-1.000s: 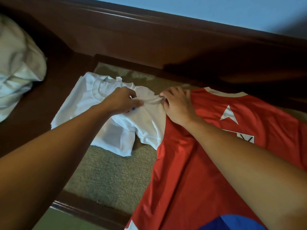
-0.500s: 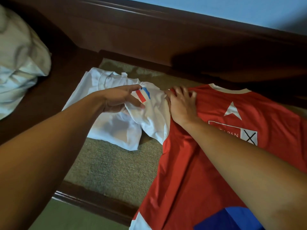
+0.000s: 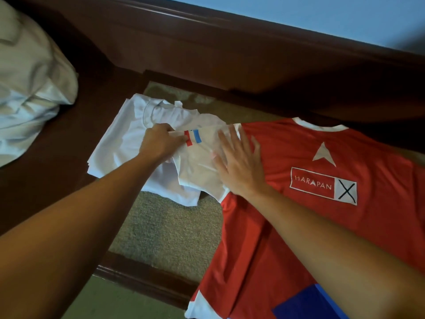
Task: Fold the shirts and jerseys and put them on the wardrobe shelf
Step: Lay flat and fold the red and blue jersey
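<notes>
- Head view: the left hand (image 3: 161, 143) has its fingers curled round a fold of the white sleeve (image 3: 200, 162) of the red jersey (image 3: 287, 203), pinching the cloth right beside the sleeve's red and blue stripes (image 3: 193, 137), which lie just past its fingertips.
- The right hand (image 3: 239, 166) lies flat with fingers straight and spread, pressing down where the sleeve meets the jersey's red body; its fingertips point away from the person and its thumb rests on the white cloth.
- The jersey lies spread on the olive mat (image 3: 165, 231), running from under the right palm out past that wrist and forearm; beyond the little finger its chest shows a white triangle and a box reading HARAPAN with an X.
- A blue panel (image 3: 305, 305) shows on the jersey near the person, well behind the right wrist.
- A folded white shirt (image 3: 128, 134) lies under and beyond the left knuckles, partly covered by the sleeve.
- A dark wooden frame (image 3: 207, 65) rises beyond both sets of fingertips.
- A pale bundle of cloth (image 3: 30, 88) sits well apart, off to the outer side of the left hand.
</notes>
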The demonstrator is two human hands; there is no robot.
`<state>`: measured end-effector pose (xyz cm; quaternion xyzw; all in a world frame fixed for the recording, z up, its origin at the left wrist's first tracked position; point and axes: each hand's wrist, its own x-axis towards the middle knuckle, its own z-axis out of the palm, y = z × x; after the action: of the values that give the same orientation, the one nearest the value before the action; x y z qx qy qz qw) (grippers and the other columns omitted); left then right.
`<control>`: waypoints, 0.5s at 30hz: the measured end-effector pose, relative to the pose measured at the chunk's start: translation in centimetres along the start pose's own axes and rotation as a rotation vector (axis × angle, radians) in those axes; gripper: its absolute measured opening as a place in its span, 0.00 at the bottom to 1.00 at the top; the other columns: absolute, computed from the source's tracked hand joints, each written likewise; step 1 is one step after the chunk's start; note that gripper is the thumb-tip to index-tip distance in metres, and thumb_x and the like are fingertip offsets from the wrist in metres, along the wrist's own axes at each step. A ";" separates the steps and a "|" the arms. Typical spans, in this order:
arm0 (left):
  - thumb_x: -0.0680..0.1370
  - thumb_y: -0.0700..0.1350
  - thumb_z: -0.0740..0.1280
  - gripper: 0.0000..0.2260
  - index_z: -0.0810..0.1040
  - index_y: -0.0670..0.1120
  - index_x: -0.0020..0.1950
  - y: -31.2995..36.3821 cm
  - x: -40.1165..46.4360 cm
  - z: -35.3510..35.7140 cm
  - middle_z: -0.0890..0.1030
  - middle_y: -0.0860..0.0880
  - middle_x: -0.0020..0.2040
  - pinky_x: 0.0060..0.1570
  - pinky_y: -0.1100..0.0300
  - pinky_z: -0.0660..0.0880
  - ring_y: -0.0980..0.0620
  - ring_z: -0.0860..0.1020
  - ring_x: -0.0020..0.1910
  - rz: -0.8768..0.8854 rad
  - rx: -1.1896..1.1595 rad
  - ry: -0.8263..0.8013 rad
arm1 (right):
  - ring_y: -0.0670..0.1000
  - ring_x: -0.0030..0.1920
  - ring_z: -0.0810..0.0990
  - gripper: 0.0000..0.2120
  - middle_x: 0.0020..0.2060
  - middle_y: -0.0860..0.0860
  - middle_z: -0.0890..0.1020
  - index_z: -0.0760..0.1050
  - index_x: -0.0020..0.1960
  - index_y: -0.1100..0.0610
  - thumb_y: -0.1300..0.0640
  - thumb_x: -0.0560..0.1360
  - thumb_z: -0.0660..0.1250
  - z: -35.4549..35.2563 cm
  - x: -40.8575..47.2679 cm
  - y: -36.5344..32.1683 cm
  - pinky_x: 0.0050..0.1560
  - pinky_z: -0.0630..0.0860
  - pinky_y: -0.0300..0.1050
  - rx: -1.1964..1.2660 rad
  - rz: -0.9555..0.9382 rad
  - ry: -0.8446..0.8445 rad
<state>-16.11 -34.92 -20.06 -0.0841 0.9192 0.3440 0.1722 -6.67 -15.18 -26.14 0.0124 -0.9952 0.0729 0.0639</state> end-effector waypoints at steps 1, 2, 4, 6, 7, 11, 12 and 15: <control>0.76 0.57 0.72 0.18 0.79 0.45 0.56 -0.3 -0.2 0.2 0.82 0.44 0.52 0.46 0.51 0.81 0.45 0.82 0.46 0.040 0.101 0.075 | 0.59 0.80 0.58 0.31 0.80 0.56 0.61 0.58 0.82 0.50 0.37 0.82 0.46 0.3 -0.5 -0.6 0.76 0.56 0.63 0.010 0.010 -0.065; 0.77 0.57 0.70 0.17 0.78 0.46 0.58 -0.5 -0.5 0.5 0.81 0.44 0.53 0.50 0.49 0.80 0.44 0.80 0.49 0.120 0.220 0.173 | 0.59 0.81 0.55 0.32 0.81 0.55 0.58 0.55 0.82 0.48 0.36 0.82 0.43 0.8 -0.8 -1.0 0.78 0.53 0.62 0.016 0.022 -0.120; 0.80 0.50 0.66 0.13 0.78 0.43 0.59 -0.5 -1.1 1.3 0.79 0.42 0.56 0.55 0.47 0.75 0.41 0.77 0.55 0.395 0.432 0.384 | 0.58 0.82 0.51 0.33 0.82 0.54 0.55 0.51 0.83 0.48 0.35 0.82 0.39 1.3 -1.2 -1.5 0.79 0.48 0.62 0.017 0.046 -0.151; 0.77 0.45 0.64 0.11 0.79 0.40 0.55 0.3 -2.2 2.5 0.80 0.41 0.55 0.55 0.46 0.73 0.40 0.76 0.56 0.644 0.558 0.435 | 0.58 0.82 0.50 0.33 0.82 0.55 0.56 0.52 0.83 0.50 0.36 0.83 0.41 1.0 -1.2 -1.9 0.79 0.48 0.63 0.030 0.070 -0.090; 0.75 0.43 0.65 0.11 0.80 0.39 0.53 0.7 -2.8 3.4 0.80 0.40 0.53 0.55 0.47 0.73 0.40 0.76 0.55 0.730 0.597 0.418 | 0.58 0.82 0.51 0.32 0.81 0.55 0.57 0.52 0.83 0.50 0.37 0.83 0.42 0.8 -1.2 -2.0 0.79 0.49 0.63 0.019 0.082 -0.054; 0.81 0.49 0.60 0.21 0.74 0.38 0.69 0.1 -5.0 6.9 0.73 0.35 0.71 0.71 0.44 0.67 0.37 0.70 0.72 0.711 0.668 0.242 | 0.60 0.82 0.50 0.31 0.82 0.57 0.55 0.53 0.83 0.49 0.39 0.82 0.43 1.0 -1.6 -1.7 0.79 0.48 0.65 -0.061 0.180 -0.063; 0.84 0.54 0.53 0.25 0.65 0.41 0.77 -0.8 -5.0 7.3 0.62 0.36 0.78 0.76 0.44 0.60 0.38 0.60 0.78 0.629 0.675 0.167 | 0.60 0.82 0.49 0.31 0.82 0.56 0.55 0.53 0.83 0.48 0.38 0.82 0.42 1.4 -1.8 -1.5 0.79 0.47 0.65 -0.067 0.190 -0.089; 0.82 0.64 0.40 0.30 0.41 0.55 0.82 -3.8 -4.4 7.6 0.39 0.46 0.82 0.78 0.44 0.40 0.44 0.37 0.81 0.469 0.658 0.039 | 0.58 0.82 0.42 0.33 0.83 0.53 0.49 0.49 0.83 0.44 0.33 0.81 0.40 2.1 -2.2 -0.9 0.79 0.41 0.63 -0.037 0.209 -0.173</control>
<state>-9.04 -32.60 -26.08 0.1808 0.9776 0.0598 0.0895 -4.71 -16.30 -28.34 -0.0862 -0.9940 0.0596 -0.0299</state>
